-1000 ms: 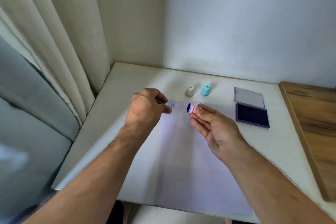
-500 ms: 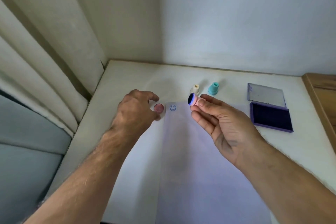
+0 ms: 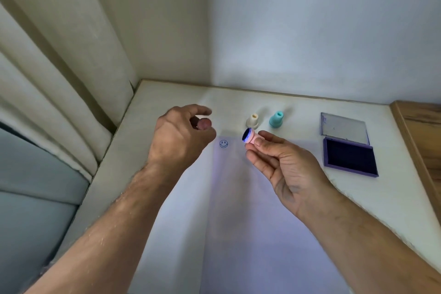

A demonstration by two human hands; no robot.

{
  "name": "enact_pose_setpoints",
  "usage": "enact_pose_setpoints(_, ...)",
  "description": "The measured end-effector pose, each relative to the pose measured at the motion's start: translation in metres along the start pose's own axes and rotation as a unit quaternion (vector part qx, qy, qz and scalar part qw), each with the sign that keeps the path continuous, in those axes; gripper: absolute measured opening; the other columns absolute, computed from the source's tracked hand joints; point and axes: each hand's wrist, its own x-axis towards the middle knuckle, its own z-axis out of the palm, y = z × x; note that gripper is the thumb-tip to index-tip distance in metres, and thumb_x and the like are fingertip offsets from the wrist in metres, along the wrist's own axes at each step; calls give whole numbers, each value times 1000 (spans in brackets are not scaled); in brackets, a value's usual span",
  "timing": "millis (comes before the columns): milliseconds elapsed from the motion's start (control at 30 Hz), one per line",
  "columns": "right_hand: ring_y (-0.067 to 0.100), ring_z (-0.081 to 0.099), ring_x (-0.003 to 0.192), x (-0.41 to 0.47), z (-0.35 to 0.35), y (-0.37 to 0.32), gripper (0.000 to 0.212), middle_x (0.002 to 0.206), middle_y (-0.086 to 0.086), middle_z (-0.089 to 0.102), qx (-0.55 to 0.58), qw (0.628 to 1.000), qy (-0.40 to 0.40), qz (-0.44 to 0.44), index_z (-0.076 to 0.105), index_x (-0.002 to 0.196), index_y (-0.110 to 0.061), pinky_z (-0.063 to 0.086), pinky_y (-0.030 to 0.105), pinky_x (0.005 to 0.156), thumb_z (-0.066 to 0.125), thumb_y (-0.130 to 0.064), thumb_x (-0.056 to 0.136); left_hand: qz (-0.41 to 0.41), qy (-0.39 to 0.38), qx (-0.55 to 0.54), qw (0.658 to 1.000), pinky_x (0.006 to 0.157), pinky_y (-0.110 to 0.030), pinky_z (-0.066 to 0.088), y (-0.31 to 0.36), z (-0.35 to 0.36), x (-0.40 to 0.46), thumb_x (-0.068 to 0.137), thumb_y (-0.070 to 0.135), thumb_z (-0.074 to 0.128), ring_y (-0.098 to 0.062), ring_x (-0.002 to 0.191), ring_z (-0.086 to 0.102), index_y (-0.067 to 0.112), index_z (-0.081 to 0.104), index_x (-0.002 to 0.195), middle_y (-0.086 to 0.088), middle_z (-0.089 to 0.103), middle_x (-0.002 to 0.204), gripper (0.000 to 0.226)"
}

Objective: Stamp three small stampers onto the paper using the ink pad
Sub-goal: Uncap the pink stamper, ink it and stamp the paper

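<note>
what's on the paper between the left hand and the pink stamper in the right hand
In the head view, one blue smiley-face print sits on the paper between the left hand and the pink stamper; otherwise that stretch is bare.

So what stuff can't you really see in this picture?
- The design on the pink stamper in the right hand: head view, its inked face is too small and dark.
- What the left hand pinches: a small pinkish round thing, mostly hidden by fingers and blurred.
- The faces of the cream stamper and teal stamper: turned down onto the table.
- The paper's near end: cut off by the bottom edge.
</note>
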Motion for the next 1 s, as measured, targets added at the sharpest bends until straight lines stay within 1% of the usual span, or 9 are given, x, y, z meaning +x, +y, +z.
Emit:
enact_pose_setpoints(67, 20, 76, 77, 1, 1, 0, 14, 89, 15, 77, 3, 1000, -1, -1, 67, 95, 1, 62, 28, 64, 66, 8, 83, -11, -19, -72, 997, 46, -8, 43, 4, 0, -1, 77, 27, 67, -2, 54, 60, 40, 75, 93, 12, 71, 70, 22)
enact_pose_setpoints(167, 20, 76, 78, 2, 2, 0, 12, 89, 15, 77, 14, 1000, -7, -5, 68, 92, 0, 62, 28, 67, 65, 8, 84, -57, -77, -213, 972, 70, -24, 57, 9, 3, -3, 78, 20, 75, -13, 69, 67, 31, 79, 92, 7, 73, 78, 18)
enact_pose_setpoints(233, 20, 76, 81, 3, 3, 1, 13, 88, 14, 77, 32, 999, -17, -13, 67, 92, -1, 62, 29, 70, 65, 8, 83, -107, -105, -340, 928, 75, -30, 58, 13, 5, -3, 79, 8, 75, -19, 70, 67, 18, 78, 92, -2, 72, 79, 17)
enact_pose_setpoints(367, 22, 75, 89, 4, 5, 3, 16, 88, 12, 77, 44, 997, -51, -42, 67, 92, -3, 61, 29, 72, 66, 8, 81, -180, -123, -516, 829, 68, -22, 57, 19, 6, -3, 80, 0, 73, -21, 77, 74, 3, 73, 87, -11, 74, 82, 7)
enact_pose_setpoints(467, 23, 75, 90, 4, 7, 2, 20, 89, 10, 77, -11, 991, -55, -119, 69, 95, -4, 60, 30, 74, 68, 10, 80, -196, -136, -550, 801, 68, -22, 58, 21, 6, -4, 82, 6, 73, -20, 79, 74, 2, 74, 81, -11, 75, 84, 4)
enact_pose_setpoints(567, 22, 74, 89, 2, 7, 2, 21, 89, 7, 76, -113, 968, -53, -218, 73, 92, -11, 60, 34, 78, 71, 7, 80, -204, -164, -547, 795, 68, -25, 58, 21, 6, -6, 83, 13, 73, -18, 75, 73, 8, 78, 70, -7, 74, 80, 15)
enact_pose_setpoints(667, 20, 73, 87, 1, 6, 2, 21, 89, 2, 75, -191, 940, -43, -279, 75, 90, -19, 59, 43, 85, 73, -1, 78, -210, -188, -549, 787, 69, -28, 58, 21, 6, -8, 81, 14, 75, -20, 78, 73, 9, 79, 72, -7, 75, 83, 11)
enact_pose_setpoints(867, 13, 73, 86, 1, 6, 4, 18, 90, -6, 76, -248, 918, -26, -308, 75, 89, -24, 57, 48, 89, 77, -17, 73, -201, -206, -549, 785, 70, -26, 59, 19, 8, -8, 79, 12, 75, -18, 80, 74, 6, 77, 76, -9, 75, 85, 7)
enact_pose_setpoints(1000, 11, 73, 83, 0, 7, 4, 19, 88, -7, 76, -256, 915, -21, -311, 75, 87, -26, 58, 45, 87, 79, -28, 68, -185, -229, -554, 779, 73, -22, 58, 18, 7, -8, 72, 13, 77, -17, 84, 74, 0, 72, 86, -10, 75, 86, 19)
